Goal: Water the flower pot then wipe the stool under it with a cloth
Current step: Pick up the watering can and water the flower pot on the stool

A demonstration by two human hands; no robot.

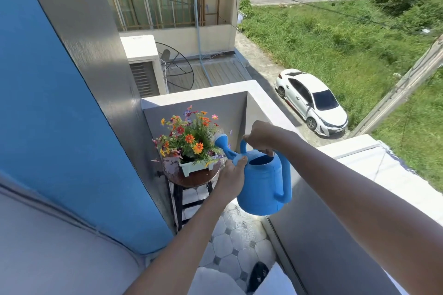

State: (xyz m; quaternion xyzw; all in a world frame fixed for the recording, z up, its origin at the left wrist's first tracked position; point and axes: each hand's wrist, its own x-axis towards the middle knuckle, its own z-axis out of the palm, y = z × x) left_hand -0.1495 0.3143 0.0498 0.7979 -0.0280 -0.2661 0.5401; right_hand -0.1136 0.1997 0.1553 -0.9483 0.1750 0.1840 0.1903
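Right hand (260, 136) clenched round top handle of blue plastic watering can (263, 182); left hand (231, 175) steadying spout base, thumb over it. Rose tipped over pale green plastic flower pot (195, 167) on round dark wooden stool (191, 178) in balcony corner. Likely rigid, smooth, heavier when full, sloshing; best carried by top handle, side handle free. Pot probably light, easily nudged. Stool top wet, patchy.

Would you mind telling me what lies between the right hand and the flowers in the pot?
In the head view, the blue watering can's spout spans that stretch, from the right hand on the top handle to the flowers; the left hand steadies it from below.
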